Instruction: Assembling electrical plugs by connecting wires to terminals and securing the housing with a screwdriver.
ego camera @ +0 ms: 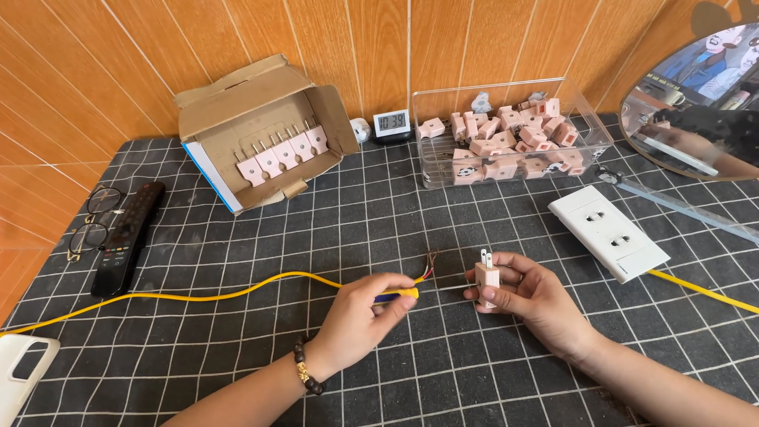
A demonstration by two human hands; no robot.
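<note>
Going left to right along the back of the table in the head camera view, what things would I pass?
Glasses → remote control → cardboard box of pink plugs → small digital clock → clear plastic bin of pink plug parts → white wall socket → round mirror.

1. The plug (488,278) in my right hand (530,296) is pale pink with silver prongs.
2. The screwdriver (398,295) in my left hand (360,320) has a blue and yellow handle.
3. The cable (198,296) is bright yellow, its bared wires reddish and copper-coloured.
4. The table mat (379,221) is black with a thin white grid.
5. The socket plate (609,232) is white.
6. The cardboard box (261,130) is brown with a blue edge, holding pink plugs.
7. The clear tray (506,134) holds more pink plugs.
8. The remote (126,237) is black.
9. The wall (356,47) is orange wood panelling.
</note>
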